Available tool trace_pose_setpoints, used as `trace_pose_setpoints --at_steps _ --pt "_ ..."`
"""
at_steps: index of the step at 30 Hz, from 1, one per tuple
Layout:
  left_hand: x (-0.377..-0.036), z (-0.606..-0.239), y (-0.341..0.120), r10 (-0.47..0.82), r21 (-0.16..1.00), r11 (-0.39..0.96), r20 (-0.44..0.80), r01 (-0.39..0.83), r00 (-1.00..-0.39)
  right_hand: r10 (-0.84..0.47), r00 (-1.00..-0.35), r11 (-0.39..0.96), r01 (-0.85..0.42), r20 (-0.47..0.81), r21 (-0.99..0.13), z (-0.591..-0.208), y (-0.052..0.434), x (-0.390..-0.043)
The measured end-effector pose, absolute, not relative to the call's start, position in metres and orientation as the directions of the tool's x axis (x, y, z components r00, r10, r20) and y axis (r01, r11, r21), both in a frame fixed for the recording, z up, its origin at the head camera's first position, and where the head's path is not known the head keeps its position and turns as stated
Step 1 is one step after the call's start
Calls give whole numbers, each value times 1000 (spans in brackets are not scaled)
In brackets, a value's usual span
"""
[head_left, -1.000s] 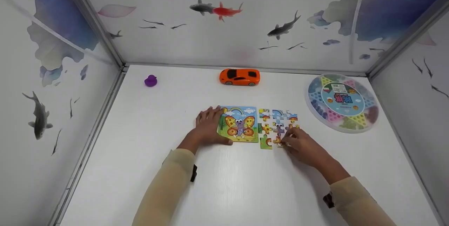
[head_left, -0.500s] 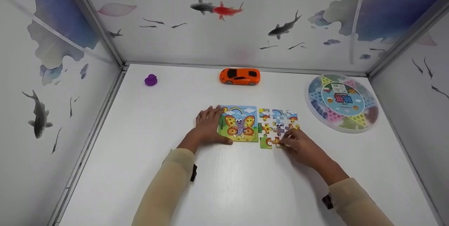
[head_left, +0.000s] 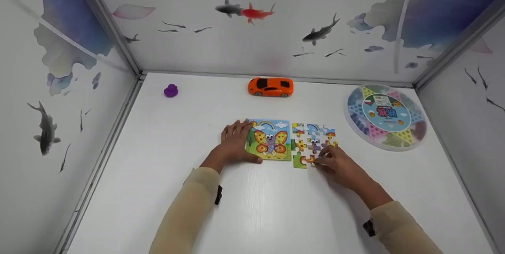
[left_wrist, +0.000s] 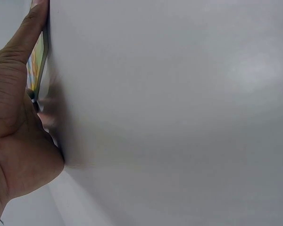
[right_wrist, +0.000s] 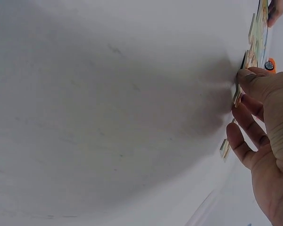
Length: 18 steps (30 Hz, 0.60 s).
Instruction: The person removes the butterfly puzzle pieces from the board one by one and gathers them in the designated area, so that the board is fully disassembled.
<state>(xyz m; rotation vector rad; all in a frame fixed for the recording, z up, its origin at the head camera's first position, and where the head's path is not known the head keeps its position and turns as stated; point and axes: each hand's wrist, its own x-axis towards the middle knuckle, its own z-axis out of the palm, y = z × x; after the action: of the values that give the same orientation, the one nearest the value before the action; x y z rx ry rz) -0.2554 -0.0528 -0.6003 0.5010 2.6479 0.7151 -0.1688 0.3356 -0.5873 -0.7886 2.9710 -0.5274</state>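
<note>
In the head view a square picture board (head_left: 270, 139) with a butterfly on it lies flat on the white table. My left hand (head_left: 236, 143) rests at its left side, fingers spread over the upper left edge and thumb along the lower edge. Right of the board lie jigsaw pieces in rows, such as a green corner piece (head_left: 299, 161) and a purple face piece (head_left: 314, 144). With thumb and fingertips my right hand (head_left: 335, 164) pinches an orange puzzle piece (head_left: 311, 159) against that corner piece. Its fingers hide part of this piece and the lower right of the rows.
An orange toy car (head_left: 270, 87) stands near the back wall, with a purple toy duck (head_left: 171, 90) farther left. At the right lies a round clear case (head_left: 349, 116) of coloured beads. Printed panels enclose the table at the back and sides.
My right hand has shifted the orange puzzle piece slightly left, up against the green corner piece, narrowing the gap between them. The left hand has stayed in place on the board.
</note>
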Motion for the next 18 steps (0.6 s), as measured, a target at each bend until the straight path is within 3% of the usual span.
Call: trace_pose_setpoints --at_steps 18 --pt "-256 -601 -51 404 526 820 -252 226 -879 -488 -872 822 -478 51 -310 -588 333 -172"
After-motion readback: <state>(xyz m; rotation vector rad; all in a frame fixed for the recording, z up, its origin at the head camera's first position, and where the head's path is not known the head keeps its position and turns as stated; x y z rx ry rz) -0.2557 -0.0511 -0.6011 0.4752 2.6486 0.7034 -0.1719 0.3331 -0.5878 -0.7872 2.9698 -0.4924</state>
